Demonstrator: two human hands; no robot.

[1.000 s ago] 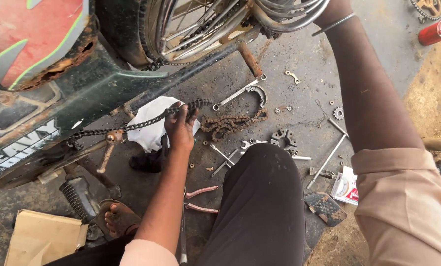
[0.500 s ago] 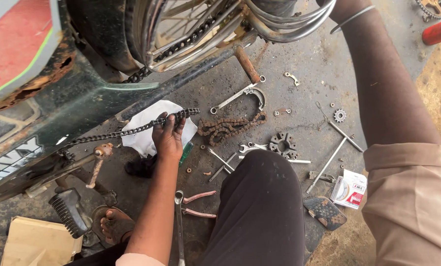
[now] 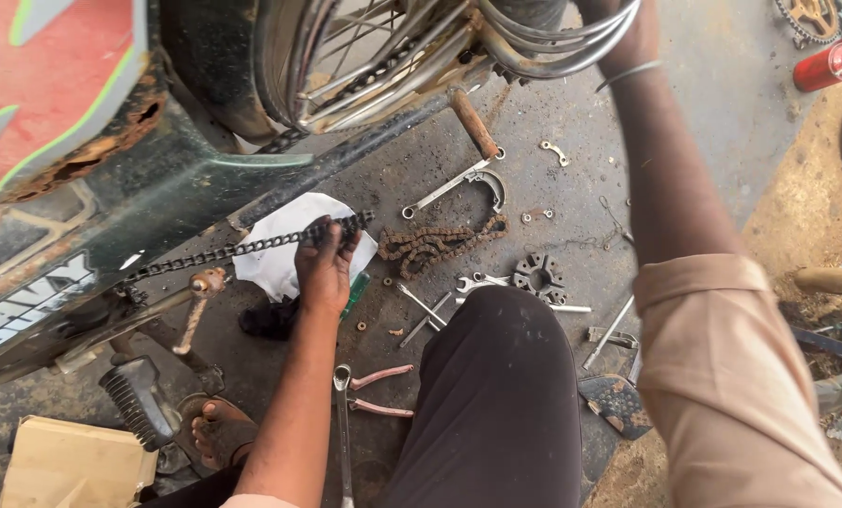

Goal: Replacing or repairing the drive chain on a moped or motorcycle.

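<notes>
My left hand (image 3: 325,265) grips the free end of a dark drive chain (image 3: 223,252), which runs taut to the left toward the motorcycle's engine side (image 3: 54,301). Under the hand lies a white cloth (image 3: 280,240). My right hand (image 3: 632,38) reaches up to the rear wheel (image 3: 383,56) and holds its rim and spokes at the top edge of the view; the fingers are partly cut off. A rusty old chain (image 3: 435,243) lies heaped on the concrete just right of my left hand.
Scattered on the floor: a brake shoe (image 3: 487,183), a sprocket hub piece (image 3: 538,275), spanners (image 3: 421,310), pink-handled pliers (image 3: 378,390), a long wrench (image 3: 343,423). My knee (image 3: 496,376) is in the centre. A red can (image 3: 830,61) stands top right, cardboard (image 3: 63,466) bottom left.
My left hand has drawn the chain end slightly right and down over the white cloth. The view has moved closer to the wheel; my right arm stays up at the rim.
</notes>
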